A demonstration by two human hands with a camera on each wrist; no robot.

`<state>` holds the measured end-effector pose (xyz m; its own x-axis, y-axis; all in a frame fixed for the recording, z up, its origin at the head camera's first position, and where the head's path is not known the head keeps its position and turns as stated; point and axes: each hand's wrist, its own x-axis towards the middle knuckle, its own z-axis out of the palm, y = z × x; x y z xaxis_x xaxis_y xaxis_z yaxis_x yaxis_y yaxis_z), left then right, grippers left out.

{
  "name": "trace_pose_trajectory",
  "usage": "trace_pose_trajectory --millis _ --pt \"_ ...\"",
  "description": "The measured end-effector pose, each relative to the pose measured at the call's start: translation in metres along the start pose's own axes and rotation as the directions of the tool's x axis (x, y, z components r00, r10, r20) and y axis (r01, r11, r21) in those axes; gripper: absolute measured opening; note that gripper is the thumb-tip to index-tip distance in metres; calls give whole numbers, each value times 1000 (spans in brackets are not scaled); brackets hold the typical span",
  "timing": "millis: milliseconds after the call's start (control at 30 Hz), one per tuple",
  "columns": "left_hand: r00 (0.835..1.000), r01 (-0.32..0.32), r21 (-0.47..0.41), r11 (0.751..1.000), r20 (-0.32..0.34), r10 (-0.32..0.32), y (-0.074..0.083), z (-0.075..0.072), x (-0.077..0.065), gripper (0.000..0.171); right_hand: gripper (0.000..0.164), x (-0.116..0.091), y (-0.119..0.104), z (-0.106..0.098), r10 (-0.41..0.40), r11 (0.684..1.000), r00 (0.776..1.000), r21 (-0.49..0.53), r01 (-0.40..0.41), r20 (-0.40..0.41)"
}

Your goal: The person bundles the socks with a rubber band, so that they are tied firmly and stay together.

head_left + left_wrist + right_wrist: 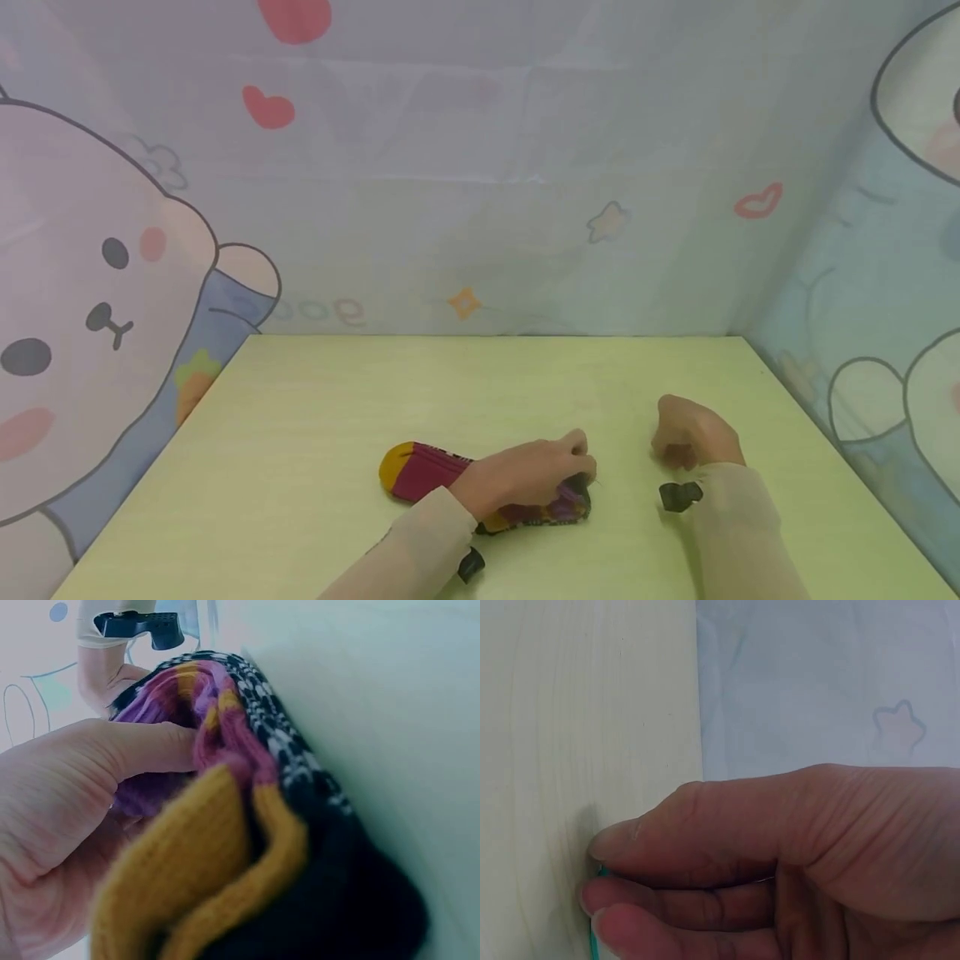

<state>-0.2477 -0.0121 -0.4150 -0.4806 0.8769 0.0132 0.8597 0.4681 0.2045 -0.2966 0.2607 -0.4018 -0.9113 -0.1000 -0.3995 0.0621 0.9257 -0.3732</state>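
Note:
A colourful sock lies on the table, with a yellow toe, maroon foot and purple cuff end with dark-and-white knit. My left hand is over its cuff end and grips it. In the left wrist view the thumb presses into the purple folds of the sock, and the other fingers are mostly hidden behind it. To the right, apart from the sock, my right hand is low over the table with curled fingers. Its thumb and fingers pinch something thin with a teal edge, mostly hidden; its kind I cannot tell.
The pale wooden table runs back to a printed cloth with hearts and cartoon animals, which hangs behind and along both sides. Each wrist carries a small black camera over a light sleeve.

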Motion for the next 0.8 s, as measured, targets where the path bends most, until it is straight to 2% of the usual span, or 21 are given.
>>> trace_pose_trajectory --millis 167,333,500,633,700,800 --pt "999 -20 54 998 -48 23 -3 3 -1 26 15 3 0 -1 8 1000 1000 2 -8 0" --pt "999 19 29 999 -48 -18 -2 5 -3 28 17 3 0 -1 2 1000 1000 3 -2 6" --pt "998 50 -6 999 -34 -50 0 5 -4 25 32 5 1 -1 -79 997 997 5 79 24" --pt "998 63 -29 998 -20 -63 -1 5 -6 26 34 8 6 -4 -195 978 981 78 194 17" --pt "998 66 -32 997 -16 -66 -1 5 -6 27 33 9 10 -7 -232 961 973 152 230 -3" --pt "998 65 -31 997 -18 -65 -1 4 -7 28 21 13 19 -10 -253 922 966 291 257 -50"
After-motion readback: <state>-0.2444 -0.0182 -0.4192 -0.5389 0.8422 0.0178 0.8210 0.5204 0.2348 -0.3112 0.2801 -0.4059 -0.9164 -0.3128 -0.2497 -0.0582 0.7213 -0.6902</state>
